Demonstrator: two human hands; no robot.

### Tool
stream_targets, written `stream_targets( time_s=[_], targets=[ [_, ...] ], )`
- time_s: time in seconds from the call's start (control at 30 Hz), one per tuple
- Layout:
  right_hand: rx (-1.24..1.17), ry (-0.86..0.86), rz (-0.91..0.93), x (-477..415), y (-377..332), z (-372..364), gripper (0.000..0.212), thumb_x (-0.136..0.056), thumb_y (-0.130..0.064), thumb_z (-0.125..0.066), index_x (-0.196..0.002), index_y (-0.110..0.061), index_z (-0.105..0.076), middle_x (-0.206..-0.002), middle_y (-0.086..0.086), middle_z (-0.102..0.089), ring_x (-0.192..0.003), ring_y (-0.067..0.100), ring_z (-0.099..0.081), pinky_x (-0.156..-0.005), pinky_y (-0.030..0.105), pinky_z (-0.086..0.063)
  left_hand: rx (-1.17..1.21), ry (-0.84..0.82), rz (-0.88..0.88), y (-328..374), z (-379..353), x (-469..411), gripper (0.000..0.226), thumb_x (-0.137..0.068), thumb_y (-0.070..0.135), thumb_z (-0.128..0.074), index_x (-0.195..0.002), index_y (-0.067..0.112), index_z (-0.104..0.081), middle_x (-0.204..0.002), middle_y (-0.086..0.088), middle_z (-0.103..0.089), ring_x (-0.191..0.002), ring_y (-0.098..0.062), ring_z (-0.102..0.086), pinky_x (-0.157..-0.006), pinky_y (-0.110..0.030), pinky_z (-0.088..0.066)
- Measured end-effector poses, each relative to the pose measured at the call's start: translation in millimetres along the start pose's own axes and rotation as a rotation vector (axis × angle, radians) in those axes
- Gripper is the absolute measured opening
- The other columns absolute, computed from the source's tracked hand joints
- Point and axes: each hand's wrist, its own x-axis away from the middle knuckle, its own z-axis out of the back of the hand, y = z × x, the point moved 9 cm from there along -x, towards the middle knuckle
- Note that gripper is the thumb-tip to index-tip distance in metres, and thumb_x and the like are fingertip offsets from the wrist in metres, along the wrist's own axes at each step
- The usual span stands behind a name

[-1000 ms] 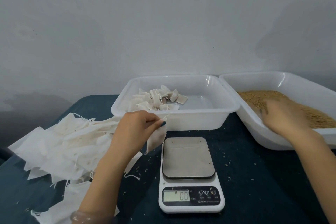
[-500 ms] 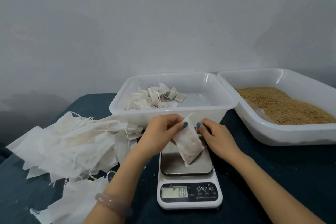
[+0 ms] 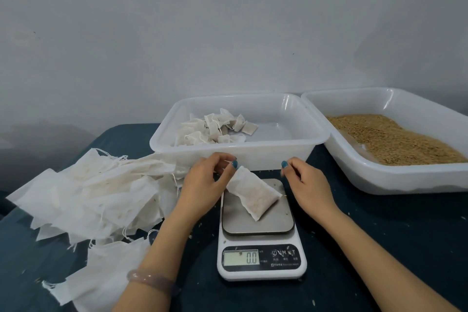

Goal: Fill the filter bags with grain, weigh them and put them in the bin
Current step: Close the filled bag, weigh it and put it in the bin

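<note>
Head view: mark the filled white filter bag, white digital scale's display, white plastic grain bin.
Filled white filter bag (image 3: 253, 195), head view, mid-body.
Scale's display (image 3: 241, 257), head view, screen centre.
White plastic grain bin (image 3: 405, 180), head view, front wall.

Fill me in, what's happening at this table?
A person's left hand pinches the top of a filled bag over the scale, which reads 0.0. The right hand is pinched beside it; any drawstring is too thin to see. Finished bags lie in the bin, grain in the tray, empty bags in a pile at left.
</note>
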Motion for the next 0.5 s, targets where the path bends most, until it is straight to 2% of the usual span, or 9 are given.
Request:
stream_targets(
  time_s=[0.07,0.13,0.23,0.37,0.5],
  targets=[
    [0.010,0.003,0.007,0.4,0.0,0.7,0.028,-0.099,-0.037,-0.046,-0.074,-0.029,-0.056,-0.058,-0.001,-0.057,-0.055,0.009,-0.051,-0.049,0.028,-0.033,0.000,0.006,0.011,-1.8,0.3,-0.8,0.020,-0.098,0.041,-0.053,-0.111,0.032,-0.065,-0.098,0.011,-0.069,-0.098,-0.005,-0.065,-0.083,-0.033,-0.055],
    [0.025,0.003,0.009,1.0,0.0,0.9,0.028,-0.100,-0.037,-0.046,-0.074,-0.028,-0.055,-0.056,-0.003,-0.054,-0.054,0.007,-0.050,-0.049,0.027,-0.031,-0.047,0.015,0.004,-2.0,1.7,-1.0,0.022,-0.097,0.043,-0.052,-0.111,0.031,-0.065,-0.098,0.016,-0.067,-0.098,-0.004,-0.063,-0.084,-0.037,-0.055],
    [0.033,-0.002,0.010,1.3,0.1,0.6,0.027,-0.099,-0.035,-0.047,-0.075,-0.027,-0.056,-0.055,-0.004,-0.052,-0.053,0.006,-0.048,-0.049,0.027,-0.030,-0.067,0.029,-0.002,-2.0,3.6,-0.8,0.022,-0.096,0.043,-0.051,-0.109,0.032,-0.065,-0.098,0.024,-0.064,-0.098,-0.003,-0.062,-0.083,-0.037,-0.055],
    [0.040,-0.005,0.007,1.3,0.8,0.9,0.027,-0.100,-0.035,-0.047,-0.075,-0.028,-0.056,-0.056,-0.004,-0.053,-0.053,0.005,-0.048,-0.049,0.026,-0.030,-0.097,0.041,0.005,-1.4,4.8,-0.7,0.026,-0.090,0.051,-0.047,-0.102,0.034,-0.063,-0.095,0.025,-0.063,-0.098,0.000,-0.056,-0.080,-0.031,-0.052],
    [0.047,-0.005,0.010,0.9,1.0,1.2,0.027,-0.100,-0.035,-0.047,-0.076,-0.027,-0.057,-0.058,-0.003,-0.056,-0.054,0.005,-0.049,-0.050,0.025,-0.029,-0.133,0.008,0.012,-2.5,2.8,-0.5,0.032,-0.088,0.056,-0.045,-0.102,0.032,-0.062,-0.094,0.025,-0.059,-0.099,-0.003,-0.053,-0.078,-0.026,-0.049]
  ],
)
